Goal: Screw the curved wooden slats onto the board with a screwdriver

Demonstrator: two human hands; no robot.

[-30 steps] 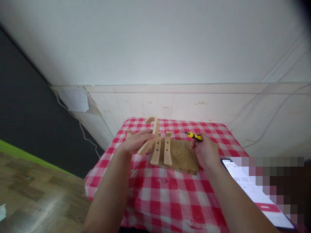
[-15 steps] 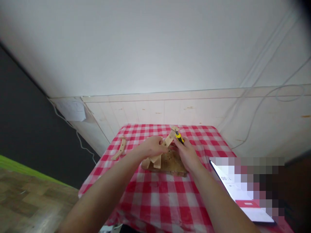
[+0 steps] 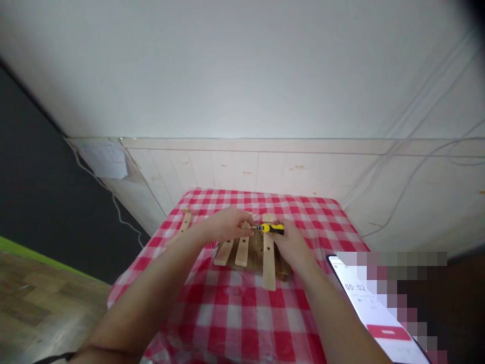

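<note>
My right hand [image 3: 291, 241] is gripping a slender yellow-and-black screwdriver [image 3: 270, 229]; its tip [image 3: 255, 227], slipping, could be jabbing my left hand [image 3: 227, 224], whose hold is unclear.

Board [image 3: 256, 257]: on table [image 3: 235, 326].
Three hooks [image 3: 242, 253]: side by side over board.
Fourth hook [image 3: 186, 221]: left of board.
Screwdriver [image 3: 272, 229]: above rightmost hook.
Phone [image 3: 361, 306]: right of board.

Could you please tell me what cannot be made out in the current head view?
In the head view:
Tip of the screwdriver: too small, beside the left hand.
Upper part of the leftmost wooden piece on the board: hidden by that hand.
Marks on the paper: blurred.
Part of the phone: covered by pixel blocks.
</note>
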